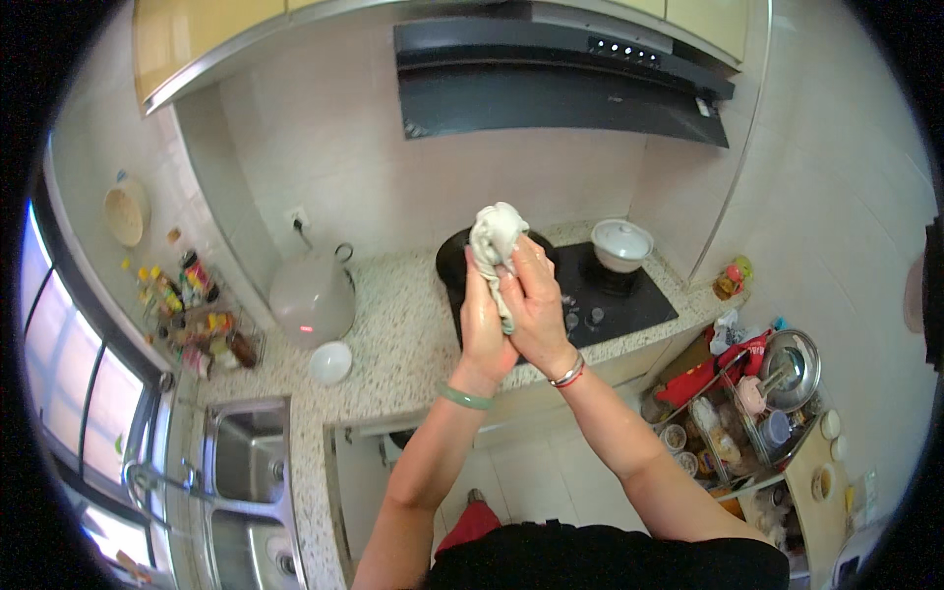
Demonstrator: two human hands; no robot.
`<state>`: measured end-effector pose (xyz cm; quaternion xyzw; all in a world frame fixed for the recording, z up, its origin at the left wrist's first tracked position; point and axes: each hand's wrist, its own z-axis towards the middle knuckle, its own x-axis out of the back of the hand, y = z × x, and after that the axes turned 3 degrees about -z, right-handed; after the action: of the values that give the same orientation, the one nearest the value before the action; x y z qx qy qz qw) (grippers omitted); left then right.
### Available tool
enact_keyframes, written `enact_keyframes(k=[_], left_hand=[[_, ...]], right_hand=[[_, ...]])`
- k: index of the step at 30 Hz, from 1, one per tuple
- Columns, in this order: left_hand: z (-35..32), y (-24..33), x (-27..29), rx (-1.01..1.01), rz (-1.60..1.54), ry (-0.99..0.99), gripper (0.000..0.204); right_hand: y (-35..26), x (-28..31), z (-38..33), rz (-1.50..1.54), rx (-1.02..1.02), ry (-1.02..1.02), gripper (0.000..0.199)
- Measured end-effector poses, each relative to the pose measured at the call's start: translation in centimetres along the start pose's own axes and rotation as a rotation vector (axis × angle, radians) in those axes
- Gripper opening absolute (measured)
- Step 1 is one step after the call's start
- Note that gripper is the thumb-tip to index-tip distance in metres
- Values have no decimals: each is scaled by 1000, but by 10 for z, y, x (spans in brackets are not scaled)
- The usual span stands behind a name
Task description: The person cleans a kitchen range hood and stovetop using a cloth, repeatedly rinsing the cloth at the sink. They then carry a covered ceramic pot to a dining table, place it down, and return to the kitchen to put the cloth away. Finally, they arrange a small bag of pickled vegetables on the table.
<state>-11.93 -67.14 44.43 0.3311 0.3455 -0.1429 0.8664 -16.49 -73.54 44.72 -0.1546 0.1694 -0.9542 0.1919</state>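
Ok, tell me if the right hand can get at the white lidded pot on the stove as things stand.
Probably not freely: the right hand is clasped with the left hand around a wrung cloth. The white lidded pot sits uncovered on the stove's right burner, nothing between, once the hand lets go.

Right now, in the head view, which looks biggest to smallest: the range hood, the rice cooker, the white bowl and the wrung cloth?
1. Range hood
2. Rice cooker
3. Cloth, held between both hands; it is nearer the camera, so its rank is unsure
4. White bowl

Soft window daylight — fisheye-bent edges
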Motion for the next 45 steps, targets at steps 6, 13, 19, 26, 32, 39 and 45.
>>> enact_keyframes(k=[6, 13, 19, 26, 32, 39, 45], left_hand=[[65, -46, -7, 96, -28, 7, 51], [144, -51, 10, -82, -187, -63, 52], [176, -50, 65, -242, -159, 224, 56], [216, -37, 81, -243, -115, 104, 65], [217, -43, 72, -132, -156, 334, 68], [227, -49, 80, -128, -102, 249, 73], [218, -31, 85, -148, -52, 255, 59]], right_hand=[[40, 26, 64, 323, -130, -31, 61], [114, 10, 160, -301, 267, 104, 39], [156, -48, 227, -413, 566, -4, 41], [177, -104, 255, -472, 545, -108, 39], [224, -44, 259, -620, 461, 8, 42], [259, 5, 251, -776, 298, 164, 38], [201, -94, 259, -618, 373, 95, 28]])
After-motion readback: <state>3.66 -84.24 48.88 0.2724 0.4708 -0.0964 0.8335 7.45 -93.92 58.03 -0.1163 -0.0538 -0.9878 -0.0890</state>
